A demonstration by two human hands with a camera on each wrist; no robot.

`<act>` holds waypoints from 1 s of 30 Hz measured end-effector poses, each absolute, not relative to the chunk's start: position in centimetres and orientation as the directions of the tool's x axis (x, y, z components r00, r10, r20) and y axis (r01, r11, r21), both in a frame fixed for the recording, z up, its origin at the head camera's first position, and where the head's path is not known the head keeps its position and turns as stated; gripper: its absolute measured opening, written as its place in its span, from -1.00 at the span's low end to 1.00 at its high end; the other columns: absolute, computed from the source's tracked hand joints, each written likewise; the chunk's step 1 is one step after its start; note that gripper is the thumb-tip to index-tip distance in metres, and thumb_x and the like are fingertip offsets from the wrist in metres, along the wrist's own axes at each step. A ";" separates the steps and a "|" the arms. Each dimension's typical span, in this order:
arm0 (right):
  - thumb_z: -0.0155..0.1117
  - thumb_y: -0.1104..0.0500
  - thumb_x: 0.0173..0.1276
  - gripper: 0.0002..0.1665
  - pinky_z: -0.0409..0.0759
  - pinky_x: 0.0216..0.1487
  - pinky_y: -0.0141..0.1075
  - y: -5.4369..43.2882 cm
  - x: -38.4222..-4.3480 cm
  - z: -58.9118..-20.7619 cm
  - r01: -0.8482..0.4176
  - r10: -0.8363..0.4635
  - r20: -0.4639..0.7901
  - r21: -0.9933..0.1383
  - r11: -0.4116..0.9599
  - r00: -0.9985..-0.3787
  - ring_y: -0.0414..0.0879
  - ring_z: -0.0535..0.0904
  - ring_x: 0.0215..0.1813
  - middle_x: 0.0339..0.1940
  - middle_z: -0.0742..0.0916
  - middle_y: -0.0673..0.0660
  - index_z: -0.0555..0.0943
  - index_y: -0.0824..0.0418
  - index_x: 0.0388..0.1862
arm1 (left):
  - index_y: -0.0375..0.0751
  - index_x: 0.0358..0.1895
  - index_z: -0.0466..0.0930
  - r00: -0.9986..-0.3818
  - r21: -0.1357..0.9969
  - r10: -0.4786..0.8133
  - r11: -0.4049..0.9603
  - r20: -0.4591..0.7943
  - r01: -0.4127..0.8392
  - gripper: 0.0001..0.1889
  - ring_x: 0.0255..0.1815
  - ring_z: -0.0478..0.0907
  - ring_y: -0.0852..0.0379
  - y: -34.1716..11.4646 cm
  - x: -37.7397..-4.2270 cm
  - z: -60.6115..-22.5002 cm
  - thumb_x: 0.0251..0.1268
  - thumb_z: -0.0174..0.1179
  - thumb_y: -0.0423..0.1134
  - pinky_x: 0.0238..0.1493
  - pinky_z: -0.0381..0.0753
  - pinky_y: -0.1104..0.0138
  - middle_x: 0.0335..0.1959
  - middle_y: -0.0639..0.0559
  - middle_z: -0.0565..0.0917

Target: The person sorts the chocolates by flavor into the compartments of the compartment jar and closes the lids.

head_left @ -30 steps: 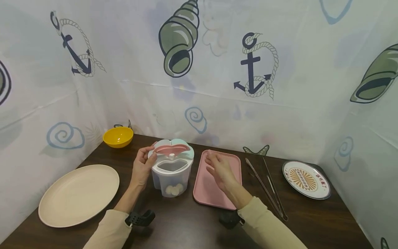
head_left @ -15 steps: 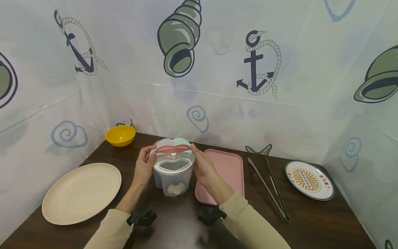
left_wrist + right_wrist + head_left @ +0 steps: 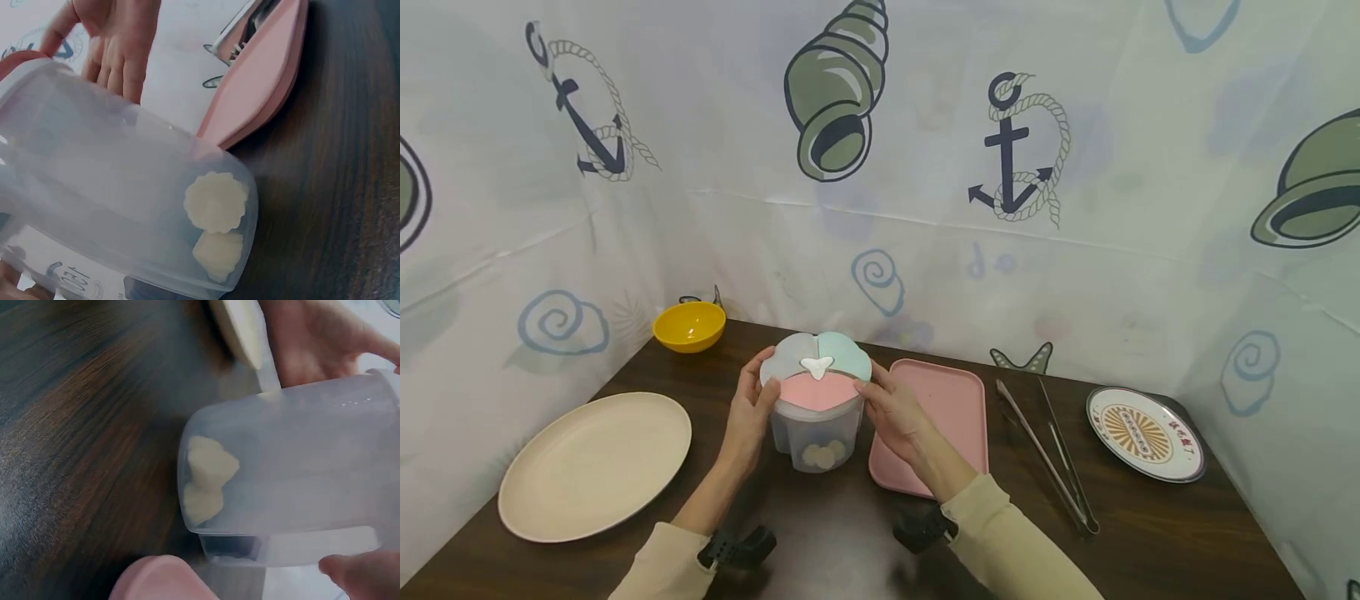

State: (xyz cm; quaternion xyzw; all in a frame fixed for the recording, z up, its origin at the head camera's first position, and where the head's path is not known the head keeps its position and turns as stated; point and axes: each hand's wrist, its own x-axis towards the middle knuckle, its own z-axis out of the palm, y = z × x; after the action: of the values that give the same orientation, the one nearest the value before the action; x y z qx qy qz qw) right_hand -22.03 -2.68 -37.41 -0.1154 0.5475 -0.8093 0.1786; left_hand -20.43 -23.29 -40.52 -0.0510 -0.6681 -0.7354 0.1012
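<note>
A clear plastic storage container (image 3: 809, 427) stands upright on the dark table. Its petal-shaped lid has a grey, a mint and a pink flap (image 3: 817, 391), all lying flat, with a white knob (image 3: 817, 367) at the centre. Several pale lumpy pieces (image 3: 216, 203) lie at the bottom of the front compartment. My left hand (image 3: 750, 410) holds the container's left side, thumb at the pink flap's left edge. Opposite it, my right hand (image 3: 904, 417) grips the right side, its thumb on the pink flap's right edge. In both wrist views the fingers are only partly visible.
A pink tray (image 3: 951, 408) lies just right of the container, with metal tongs (image 3: 1052, 462) beyond it. Farther right is a patterned plate (image 3: 1145, 435). On the left are a large cream plate (image 3: 595, 467) and a yellow bowl (image 3: 689, 327). A printed cloth hangs behind.
My right hand has come left from over the pink tray to the container's side. The pink flap, raised before, has swung down flat over the front opening. My left hand stays at its side.
</note>
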 end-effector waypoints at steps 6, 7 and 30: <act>-0.09 0.34 0.43 -0.25 -0.24 0.51 -0.11 -2.5 -22.2 -38.4 0.117 -0.423 0.037 -0.936 -0.332 -0.906 0.02 -0.19 0.55 0.55 -0.04 0.22 -0.13 0.30 0.50 | -0.01 0.43 -0.01 -0.974 0.968 -0.044 -0.106 0.223 0.226 -0.38 0.39 0.12 0.11 -23.2 -20.3 -40.7 0.35 0.00 -0.20 0.45 0.04 0.02 0.47 0.04 0.10; -0.09 0.35 0.44 -0.26 -0.23 0.51 -0.12 -2.5 -22.2 -38.4 0.112 -0.421 0.042 -0.936 -0.334 -0.906 0.03 -0.19 0.55 0.55 -0.04 0.23 -0.13 0.30 0.50 | 0.00 0.43 -0.01 -0.974 0.969 -0.043 -0.098 0.223 0.227 -0.37 0.39 0.12 0.12 -23.3 -20.3 -40.8 0.35 0.00 -0.21 0.44 0.06 0.03 0.47 0.05 0.10; 0.10 0.16 0.42 -0.20 -0.05 0.48 -0.05 -1.6 -22.6 -39.1 -0.009 -0.386 0.081 -0.983 -0.184 -0.919 0.07 -0.04 0.53 0.53 0.09 0.23 -0.03 0.27 0.50 | 0.02 0.46 0.04 -0.957 0.960 -0.073 0.010 0.280 0.280 -0.37 0.42 0.15 0.11 -23.7 -21.6 -41.8 0.38 0.04 -0.24 0.23 0.30 0.55 0.48 0.09 0.14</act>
State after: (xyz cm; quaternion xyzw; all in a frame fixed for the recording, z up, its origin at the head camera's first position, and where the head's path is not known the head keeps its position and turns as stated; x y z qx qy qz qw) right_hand -22.60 -1.57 -39.07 -0.1578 0.6263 -0.7531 0.1250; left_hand -21.60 -23.67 -41.80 -0.0738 -0.6993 -0.6997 0.1260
